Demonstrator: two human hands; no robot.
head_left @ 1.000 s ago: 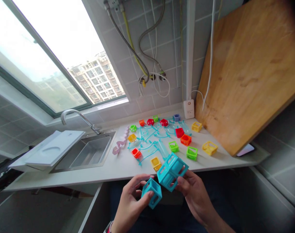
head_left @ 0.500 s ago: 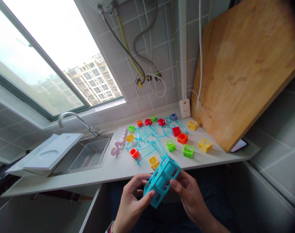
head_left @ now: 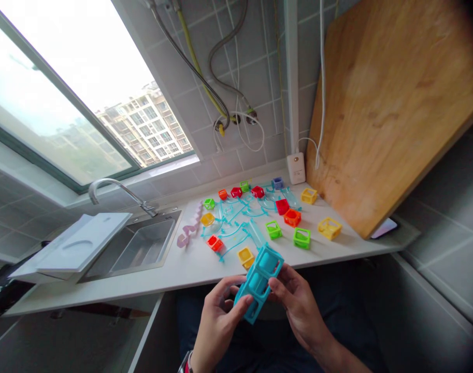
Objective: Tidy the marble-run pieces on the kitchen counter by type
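A long blue block of joined open-sided toy cubes (head_left: pixel 258 280) is held tilted in front of the counter's edge. My left hand (head_left: pixel 221 322) grips its lower left end, thumb on the near face. On its upper right side, my right hand (head_left: pixel 298 305) holds it with thumb and fingers; some fingertips are hidden behind it. Just beyond the block lies a yellow cube (head_left: pixel 245 257) on the counter. Further off are a red cube (head_left: pixel 215 243), green cubes (head_left: pixel 301 238) and an orange cube (head_left: pixel 292 217). Clear-blue track pieces (head_left: pixel 255 234) lie scattered among them.
A sink (head_left: pixel 143 248) with a curved tap (head_left: pixel 119 186) is on the left, partly covered by a white board (head_left: pixel 84 243). On the right leans a large wooden board (head_left: pixel 391 109). A white box (head_left: pixel 296 168) stands against the wall on the white counter (head_left: pixel 197 272).
The blue block has turned slightly in my hands, showing more of its near face. Both hands still hold it. The camera view has shifted a little.
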